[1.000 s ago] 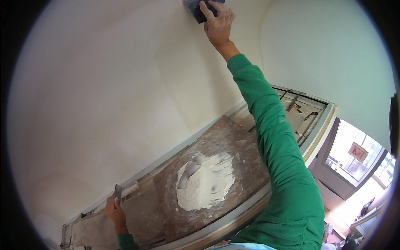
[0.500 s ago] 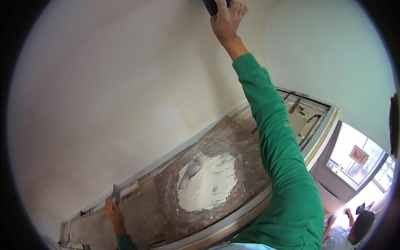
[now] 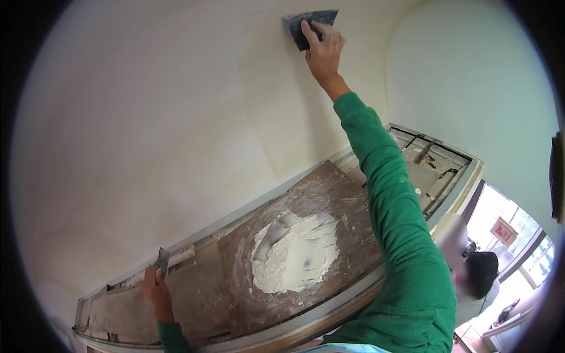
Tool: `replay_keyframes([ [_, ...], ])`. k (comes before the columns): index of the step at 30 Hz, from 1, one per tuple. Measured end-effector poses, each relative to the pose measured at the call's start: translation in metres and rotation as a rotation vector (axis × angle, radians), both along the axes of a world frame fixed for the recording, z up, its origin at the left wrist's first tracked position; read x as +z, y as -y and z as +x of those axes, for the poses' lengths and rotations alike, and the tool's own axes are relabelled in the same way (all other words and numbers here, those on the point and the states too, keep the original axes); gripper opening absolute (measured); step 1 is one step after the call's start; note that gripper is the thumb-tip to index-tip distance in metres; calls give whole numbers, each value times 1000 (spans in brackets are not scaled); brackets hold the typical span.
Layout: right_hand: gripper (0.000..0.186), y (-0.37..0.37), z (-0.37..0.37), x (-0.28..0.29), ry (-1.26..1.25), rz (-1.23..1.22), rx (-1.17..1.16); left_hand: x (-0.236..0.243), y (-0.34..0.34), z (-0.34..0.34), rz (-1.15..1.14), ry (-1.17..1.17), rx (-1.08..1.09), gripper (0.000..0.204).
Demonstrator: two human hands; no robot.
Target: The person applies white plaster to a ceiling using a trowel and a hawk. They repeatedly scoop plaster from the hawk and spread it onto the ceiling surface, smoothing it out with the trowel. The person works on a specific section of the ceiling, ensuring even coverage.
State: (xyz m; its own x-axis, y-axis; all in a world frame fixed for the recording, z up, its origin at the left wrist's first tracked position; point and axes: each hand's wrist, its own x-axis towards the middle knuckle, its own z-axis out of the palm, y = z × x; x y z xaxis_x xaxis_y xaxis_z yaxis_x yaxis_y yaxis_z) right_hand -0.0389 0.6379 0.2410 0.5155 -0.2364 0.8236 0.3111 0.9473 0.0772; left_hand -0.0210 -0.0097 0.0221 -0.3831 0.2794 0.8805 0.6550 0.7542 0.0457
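Note:
My right hand (image 3: 325, 54) reaches high up, its fingers closed on a dark, trapezoid-shaped putty knife (image 3: 297, 36) whose wide edge is at the pale wall (image 3: 176, 112). At the lower left my left hand (image 3: 156, 291) grips a small grey putty knife (image 3: 163, 257), blade pointing up. A spread heap of white plaster paste (image 3: 300, 253) lies on a brown board (image 3: 353, 206) between my arms. Smears ring the paste, and a greyish hollow marks its upper left. Both forearms wear green sleeves.
The board rests on a long framed ledge (image 3: 329, 322) along the wall. Tools and scraps (image 3: 426, 160) lie in its open right end. Below at the right a person (image 3: 482, 275) is near a bright window (image 3: 493, 206). A pale green wall (image 3: 471, 88) rises on the right.
My right hand and its putty knife sit slightly lower in view, so the whole blade shows. My left hand still holds its knife. The person at the lower right has moved up and left in view.

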Motion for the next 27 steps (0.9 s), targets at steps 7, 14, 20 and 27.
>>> replay_keyframes([
  [7, 64, 13, 1, -55, 244, -72, 30, -5, 9, -5, -21, 3, 9, 19],
  [14, 62, 60, 58, -4, -113, 110, 69, -2, 10, -2, 31, 75, -9, 18],
  [20, 56, 82, 69, 46, -224, 224, 49, -4, 16, 2, 8, 24, 8, 18],
  [27, 56, 64, 27, 48, -162, 183, 7, 4, 5, 6, 29, -8, -23, 17],
])
